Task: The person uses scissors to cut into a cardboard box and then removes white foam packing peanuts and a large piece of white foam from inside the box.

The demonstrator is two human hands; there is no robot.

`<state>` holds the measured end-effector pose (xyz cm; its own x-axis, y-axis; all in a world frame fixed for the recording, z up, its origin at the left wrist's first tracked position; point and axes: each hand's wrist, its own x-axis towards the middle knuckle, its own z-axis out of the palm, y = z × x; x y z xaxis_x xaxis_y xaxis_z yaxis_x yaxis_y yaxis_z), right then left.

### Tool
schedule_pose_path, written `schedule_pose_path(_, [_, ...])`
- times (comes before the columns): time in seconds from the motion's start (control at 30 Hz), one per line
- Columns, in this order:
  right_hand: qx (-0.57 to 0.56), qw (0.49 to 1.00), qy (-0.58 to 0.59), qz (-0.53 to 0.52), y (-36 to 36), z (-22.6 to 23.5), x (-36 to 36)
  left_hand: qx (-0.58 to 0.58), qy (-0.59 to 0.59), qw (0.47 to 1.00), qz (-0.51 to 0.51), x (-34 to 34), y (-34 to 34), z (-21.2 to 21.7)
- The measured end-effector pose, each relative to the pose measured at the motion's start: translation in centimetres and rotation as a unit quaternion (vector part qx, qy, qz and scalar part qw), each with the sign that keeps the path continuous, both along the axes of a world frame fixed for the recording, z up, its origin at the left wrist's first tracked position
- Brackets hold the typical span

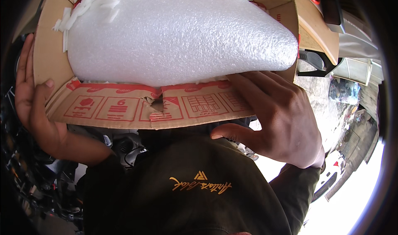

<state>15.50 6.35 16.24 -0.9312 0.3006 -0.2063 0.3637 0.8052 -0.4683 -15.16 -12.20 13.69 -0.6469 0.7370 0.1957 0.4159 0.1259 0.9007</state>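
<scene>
An open cardboard box [99,104] with red print stands before me, its near flap folded outward and torn in the middle. Filling the box is a large bundle wrapped in white foam sheet [178,36]; what is inside the wrap is hidden. Around the outer left wall curls my left hand [39,98], gripping the box with the thumb by the flap's corner. My right hand [277,110] rests across the right part of the flap, fingers stretched out and their tips against the bundle's lower edge. Its thumb points left, past the flap's edge.
White packing foam pieces [93,4] lie along the box's far left side. A tan wooden-looking panel [317,31] and a dark object [313,60] stand at the right. Several dark, cluttered objects [54,172] fill the lower left. A worn floor shows at the right.
</scene>
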Motion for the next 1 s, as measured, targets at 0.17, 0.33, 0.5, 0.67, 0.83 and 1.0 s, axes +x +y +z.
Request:
schedule_pose_path(0.17, [-0.02,0.999,-0.03,0.037,0.1,-1.1,-0.3,-0.004,-0.013,1.0,-0.021,-0.2,-0.4,0.0])
schedule_pose_path(0.33, [-0.077,0.994,-0.053,0.06,0.6,-2.6,0.3,-0.007,-0.014,0.999,-0.047,-0.3,-0.3,0.0])
schedule_pose_path(0.5, [-0.077,0.989,-0.102,0.071,0.6,-2.7,0.9,0.008,-0.032,0.998,-0.06,0.3,0.1,0.1])
schedule_pose_path(0.67, [-0.079,0.989,-0.125,-0.012,0.6,-0.1,-0.5,-0.003,-0.02,0.999,-0.043,0.5,0.2,0.4])
schedule_pose_path(0.83, [-0.098,0.993,0.059,-0.004,0.2,-1.0,-0.5,-0.01,-0.012,0.999,-0.034,0.0,0.0,0.2])
schedule_pose_path(1.0, [-0.101,0.995,0.011,0.023,0.1,-1.6,-1.3,-0.012,-0.016,0.999,-0.027,0.0,-0.3,0.2])
